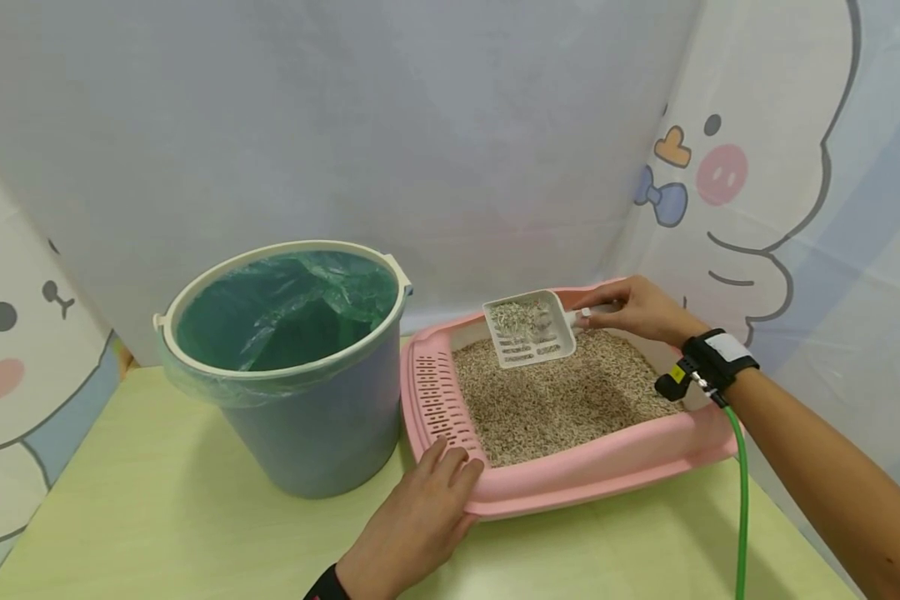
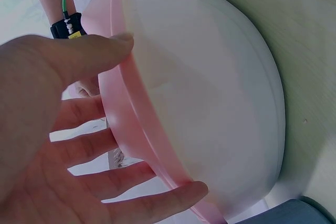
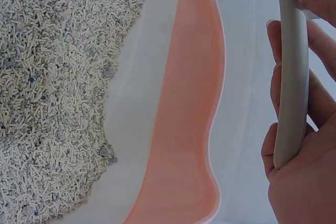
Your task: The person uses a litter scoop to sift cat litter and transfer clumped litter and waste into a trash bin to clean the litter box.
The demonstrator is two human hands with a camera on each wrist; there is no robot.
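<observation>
Green tabletop [image 1: 157,500]: left hand [image 1: 412,521] lies flat, steadying the litter tray [image 1: 570,479]; at two o'clock, right hand [image 1: 633,308] grips a loaded scoop [image 1: 528,329], kept level.

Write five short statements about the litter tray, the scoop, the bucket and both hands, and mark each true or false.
1. The right hand holds the white scoop by its handle. True.
2. The scoop is empty. False: it carries some litter and is held above the litter in the tray.
3. The left hand grips the bucket's rim. False: its fingers rest on the front left corner of the pink litter tray.
4. The bucket is lined with a green bag and stands to the left of the tray. True.
5. The tray's slotted grille is on its right side. False: it is on the left, next to the bucket.
</observation>
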